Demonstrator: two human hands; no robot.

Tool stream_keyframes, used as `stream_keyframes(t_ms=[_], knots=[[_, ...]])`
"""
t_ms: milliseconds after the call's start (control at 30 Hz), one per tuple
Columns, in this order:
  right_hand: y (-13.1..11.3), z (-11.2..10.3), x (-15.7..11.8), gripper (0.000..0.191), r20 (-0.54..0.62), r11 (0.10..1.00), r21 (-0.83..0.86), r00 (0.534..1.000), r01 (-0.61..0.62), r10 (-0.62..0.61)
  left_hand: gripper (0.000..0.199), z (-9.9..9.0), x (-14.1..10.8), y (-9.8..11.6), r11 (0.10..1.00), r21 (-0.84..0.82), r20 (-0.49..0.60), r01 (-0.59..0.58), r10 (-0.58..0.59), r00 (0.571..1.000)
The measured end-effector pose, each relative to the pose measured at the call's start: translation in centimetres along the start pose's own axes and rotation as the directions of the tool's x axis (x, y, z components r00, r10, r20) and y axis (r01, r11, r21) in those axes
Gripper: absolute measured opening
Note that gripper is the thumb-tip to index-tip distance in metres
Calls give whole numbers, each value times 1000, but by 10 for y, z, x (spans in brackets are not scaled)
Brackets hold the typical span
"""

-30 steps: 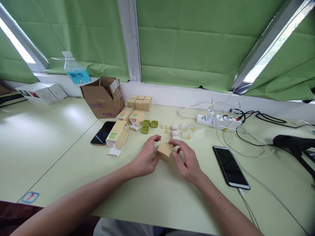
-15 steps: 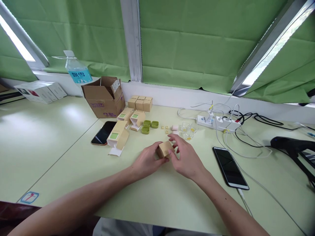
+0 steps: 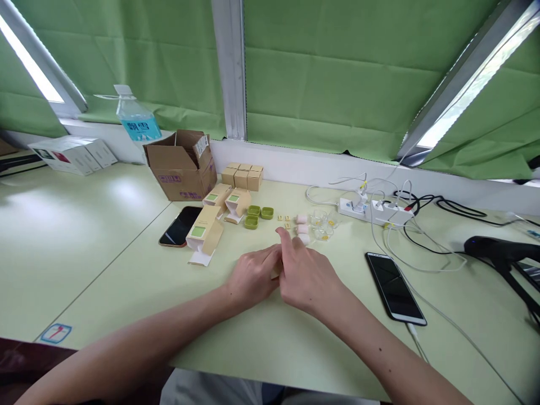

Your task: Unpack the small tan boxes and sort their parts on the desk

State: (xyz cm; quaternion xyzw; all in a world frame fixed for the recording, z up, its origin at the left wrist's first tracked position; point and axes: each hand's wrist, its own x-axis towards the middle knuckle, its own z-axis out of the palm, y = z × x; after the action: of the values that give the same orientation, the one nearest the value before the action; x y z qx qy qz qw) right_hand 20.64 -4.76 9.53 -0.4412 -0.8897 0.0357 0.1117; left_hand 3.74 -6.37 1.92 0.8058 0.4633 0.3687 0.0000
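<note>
Between my hands is a small kraft-paper box (image 3: 276, 271), almost wholly covered by fingers. My left hand (image 3: 254, 274) is closed round its left side. My right hand (image 3: 306, 274) curls over the box from the right, its thumb pointing up and its other fingers mostly hidden. Just beyond the hands lie several pink-white rolls (image 3: 302, 229), a few tiny yellow pieces (image 3: 287, 226), small green trays (image 3: 251, 222) and clear flower-shaped plastic pieces (image 3: 324, 225). Opened cream cartons (image 3: 210, 230) with green squares stand to the left.
An open brown cardboard box (image 3: 181, 174) and a row of small kraft boxes (image 3: 242, 176) stand at the back. A dark phone (image 3: 180, 226) lies left. At right are a charging phone (image 3: 394, 288), a power strip (image 3: 374, 210), cables and a black stand (image 3: 502, 253).
My right hand has closed in over the small box from the right, thumb now up, hiding most of it. My left hand still holds it. The view has shifted slightly.
</note>
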Motion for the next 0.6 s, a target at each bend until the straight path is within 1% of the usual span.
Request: stream_keyframes(t_ms=[67, 100, 167, 233, 300, 367, 433, 500, 533, 600], knots=[[-1, 4, 0, 95, -21, 1000, -7, 1000, -1, 1, 37, -1, 1, 0, 999, 21, -3, -29, 29, 1000], [0, 4, 0, 92, -47, 1000, -2, 999, -3, 3, 38, -1, 2, 1, 999, 28, 6, -18, 18, 1000], [5, 4, 0, 85, -123, 999, 41, 992, -4, 9, 41, -3, 3, 1, 998, 36, 46, 58, -60, 997], [15, 3, 0, 79, -199, 991, 134, 980, -1, 28, 48, -3, 4, 0, 984, 18, 100, 175, -176, 979], [28, 5, -1, 73, -272, 973, 231, 961, 9, 55, 57, -3, 4, -2, 959, -53, 149, 279, -269, 952], [44, 13, -2, 62, -387, 955, 293, 919, 49, 71, 63, 0, 3, -5, 933, -153, 168, 326, -300, 939], [57, 24, -4, 45, -533, 944, 304, 844, 129, 56, 64, 2, 3, -8, 926, -222, 155, 307, -277, 948], [66, 35, -6, 37, -631, 942, 252, 776, 219, -12, 54, 4, 2, -11, 942, -239, 128, 236, -211, 969], [68, 39, -7, 38, -654, 943, 210, 754, 258, -61, 48, 4, 2, -13, 952, -238, 116, 194, -171, 978], [69, 43, -8, 44, -658, 942, 129, 738, 309, -152, 37, 4, 3, -14, 964, -236, 100, 120, -99, 990]])
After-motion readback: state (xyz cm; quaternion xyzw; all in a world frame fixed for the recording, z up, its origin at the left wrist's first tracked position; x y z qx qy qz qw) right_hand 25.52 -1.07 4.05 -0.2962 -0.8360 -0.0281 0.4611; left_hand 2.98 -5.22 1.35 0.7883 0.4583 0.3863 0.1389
